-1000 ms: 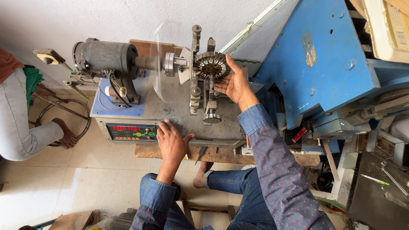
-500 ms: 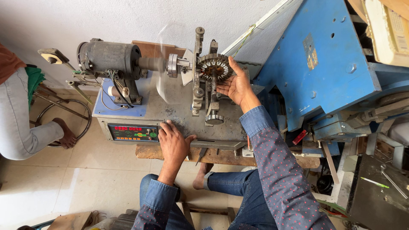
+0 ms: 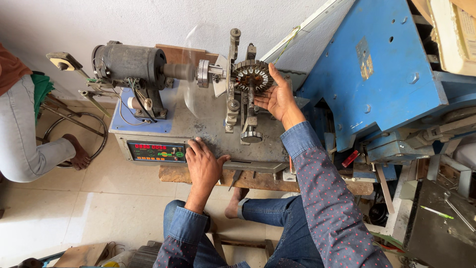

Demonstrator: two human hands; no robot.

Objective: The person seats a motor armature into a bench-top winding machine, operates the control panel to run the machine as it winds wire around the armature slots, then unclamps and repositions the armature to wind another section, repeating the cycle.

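Clearly your right hand lay open, palm cupped against the toothed stator core clamped near the machine bed's far edge, its axis along the motor shaft, while your left hand pressed flat, holding nothing, at the near edge

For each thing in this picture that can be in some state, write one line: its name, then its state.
Stator core: mounted upright on the machine's fixture.
Right hand: open, fingers against the stator core.
Left hand: flat on the machine's front edge.
Display panel: lit, red digits showing.
Motor: lying horizontal; whether it runs cannot be told.
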